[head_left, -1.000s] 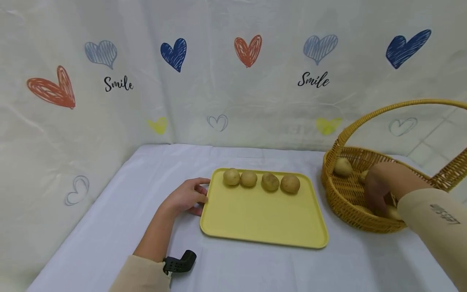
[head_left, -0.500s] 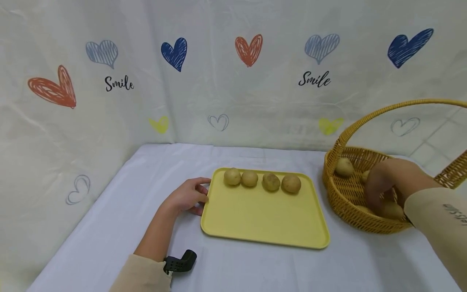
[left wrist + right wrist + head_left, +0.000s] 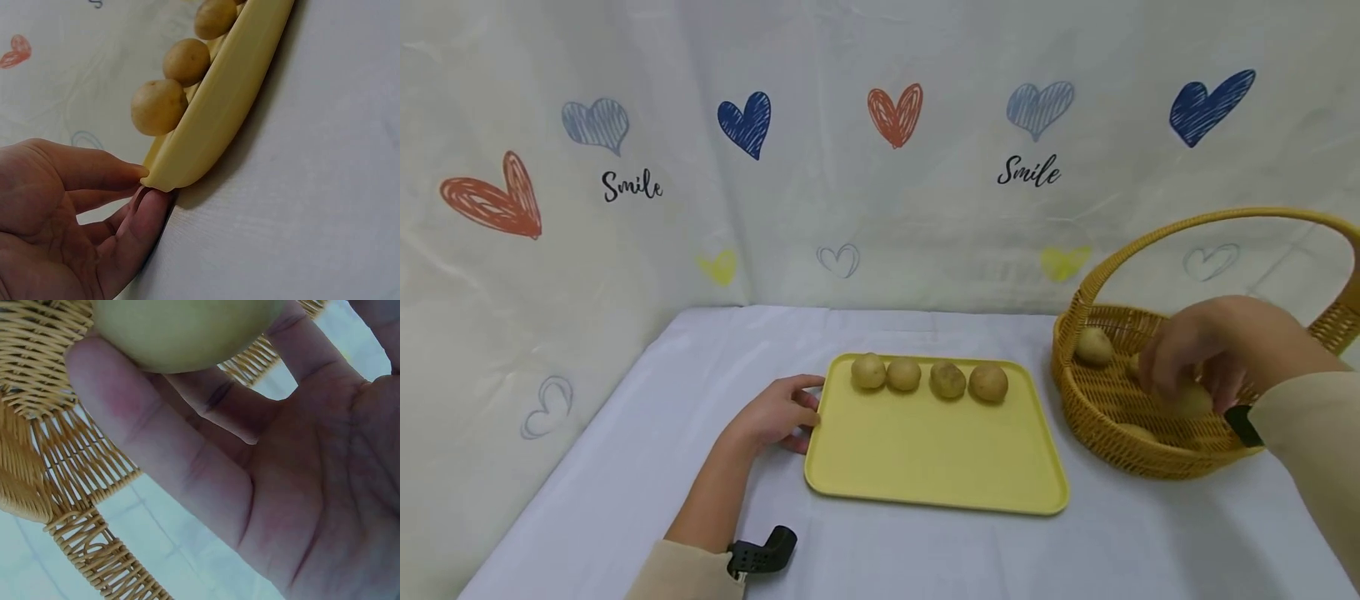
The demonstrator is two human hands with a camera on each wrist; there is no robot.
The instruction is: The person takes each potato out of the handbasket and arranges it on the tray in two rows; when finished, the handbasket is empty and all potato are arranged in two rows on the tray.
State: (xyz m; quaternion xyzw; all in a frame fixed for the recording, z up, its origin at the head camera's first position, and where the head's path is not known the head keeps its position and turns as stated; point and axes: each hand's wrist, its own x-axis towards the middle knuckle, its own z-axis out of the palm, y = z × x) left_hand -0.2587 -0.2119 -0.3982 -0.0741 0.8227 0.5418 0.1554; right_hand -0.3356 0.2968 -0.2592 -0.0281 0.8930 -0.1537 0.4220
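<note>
My left hand [image 3: 777, 414] is at the left edge of a yellow tray [image 3: 925, 458]. In the left wrist view its fingers and thumb [image 3: 150, 219] pinch the tray's rim at the corner. Several round potatoes [image 3: 988, 382] sit in a row along the tray's far side. Inside the wicker basket [image 3: 1097, 429], on the right, my right hand [image 3: 1202, 346] grips a potato [image 3: 181, 331] with its fingers curled round it. That potato is partly hidden by the hand in the head view. More potatoes [image 3: 1094, 346] lie on the basket's bottom.
The basket's tall handle [image 3: 1247, 215] arches above the right hand. A white cloth [image 3: 887, 550] covers the table. Behind it hangs a pale curtain [image 3: 820, 192] printed with hearts and lettering.
My right hand has risen a little inside the basket, bringing a potato up from the near side. The left hand stays at the tray's edge. The head view has shifted slightly.
</note>
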